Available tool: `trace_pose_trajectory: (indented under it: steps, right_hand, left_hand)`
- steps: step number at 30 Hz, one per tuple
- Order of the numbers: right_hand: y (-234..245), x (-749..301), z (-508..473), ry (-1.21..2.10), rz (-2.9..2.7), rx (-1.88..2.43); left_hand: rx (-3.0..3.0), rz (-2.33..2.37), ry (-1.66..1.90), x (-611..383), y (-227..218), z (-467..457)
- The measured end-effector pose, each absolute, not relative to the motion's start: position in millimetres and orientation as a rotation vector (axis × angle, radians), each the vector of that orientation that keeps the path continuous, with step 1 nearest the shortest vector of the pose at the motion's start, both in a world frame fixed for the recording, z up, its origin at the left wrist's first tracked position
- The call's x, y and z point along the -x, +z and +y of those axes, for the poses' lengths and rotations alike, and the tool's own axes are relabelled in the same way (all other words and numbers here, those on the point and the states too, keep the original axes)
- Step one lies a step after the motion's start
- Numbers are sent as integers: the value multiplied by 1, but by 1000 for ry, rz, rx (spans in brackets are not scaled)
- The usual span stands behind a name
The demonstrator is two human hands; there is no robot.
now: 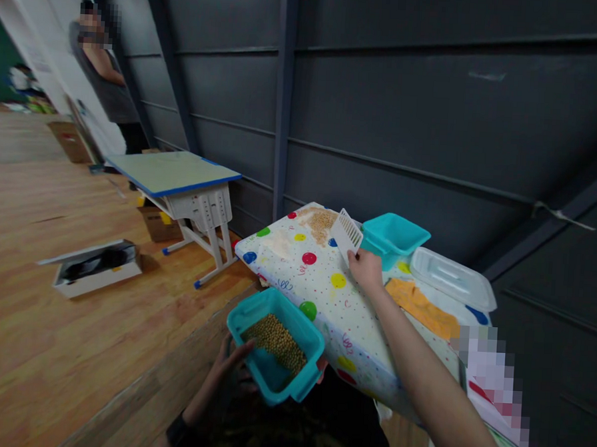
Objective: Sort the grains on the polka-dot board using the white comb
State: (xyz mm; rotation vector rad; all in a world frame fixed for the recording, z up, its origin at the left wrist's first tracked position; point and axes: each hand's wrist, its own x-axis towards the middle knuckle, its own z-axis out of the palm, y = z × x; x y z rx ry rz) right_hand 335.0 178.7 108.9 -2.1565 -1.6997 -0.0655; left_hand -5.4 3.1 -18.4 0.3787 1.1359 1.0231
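My left hand (228, 365) grips a teal plastic bin (275, 346) partly filled with tan beans, held below the near edge of a table with a polka-dot cloth (320, 285). My right hand (365, 268) reaches over the table and holds a white slotted scraper (346, 234) upright. Just beyond the scraper lies a pile of tan grains (320, 222) on the cloth. An empty teal bin (394, 238) stands right behind the scraper.
A white lidded container (452, 278) and an orange cloth (421, 306) lie on the table's right part. A blue-edged desk (173, 174) stands to the left, an open box (96, 265) on the wooden floor. Another person (103, 73) stands far left by the dark wall.
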Motion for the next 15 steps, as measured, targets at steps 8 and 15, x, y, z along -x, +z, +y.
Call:
trace_pose_trajectory:
  steps: [8,15]
  right_hand:
    - [112,-328,181,-117,-1844,2187]
    - [111,-329,177,-116,-1861,2203]
  left_hand:
    - [-454,1182,1020,4,9,-9]
    - [-454,1198,1018,4,10,-10]
